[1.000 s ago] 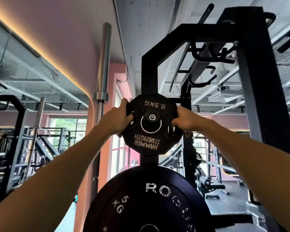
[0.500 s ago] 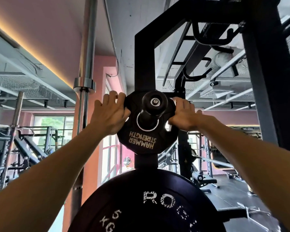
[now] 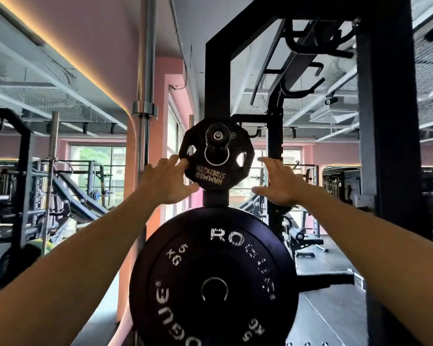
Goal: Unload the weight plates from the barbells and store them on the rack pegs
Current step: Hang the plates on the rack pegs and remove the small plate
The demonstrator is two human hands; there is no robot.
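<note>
**Small plate hung on upper rack peg, both hands spread beside it**

Small black plate w/ "HAMMER STRENGTH" lettering (upside down) sat on the upper peg of the black rack upright. Peg end poked out through the plate's center hole, toward the camera. Plate hung a bit low on the peg, so the peg sat at the top of the hole ring.

L hand was spread, fingers straight; fingertips touched or overlapped the plate's lower-left edge, thumb near its bottom edge. No curl round the plate. R hand was also spread flat, fingers extended, just beside the plate's right edge w/ a visible gap; not touching. Neither hand held anything.

Directly below, on a lower peg of the same upright, hung a larger black bumper plate marked "ROGUE" and "5 KG", its center hole facing the camera. Top rim sat just under the small plate, apart from it.

Left of the rack a chrome barbell stood upright, collar visible approx. level w/ the upper peg. Bkgd: more racks, benches, windows, pink walls.
</note>
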